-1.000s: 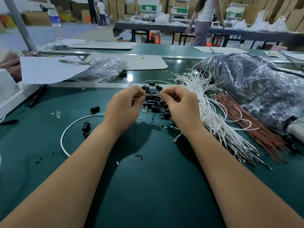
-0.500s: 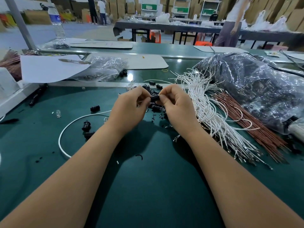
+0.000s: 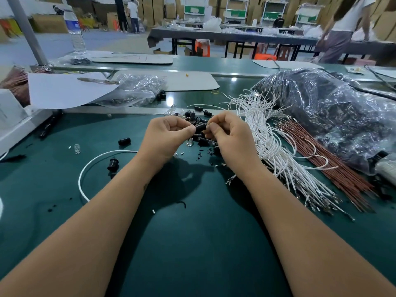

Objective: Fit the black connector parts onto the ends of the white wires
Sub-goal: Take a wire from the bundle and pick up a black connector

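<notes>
Centrally, both hands [image 3: 169,136] [image 3: 231,138] pinch connector [image 3: 200,126] — wires [image 3: 270,142] rightward

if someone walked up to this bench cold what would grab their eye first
Probably the two hands meeting at the centre of the green table: the left hand and right hand both pinch a black connector part above a small heap of the same parts. Just to the right, the bundle of white wires fans out, with red-brown wires beside it.
</notes>
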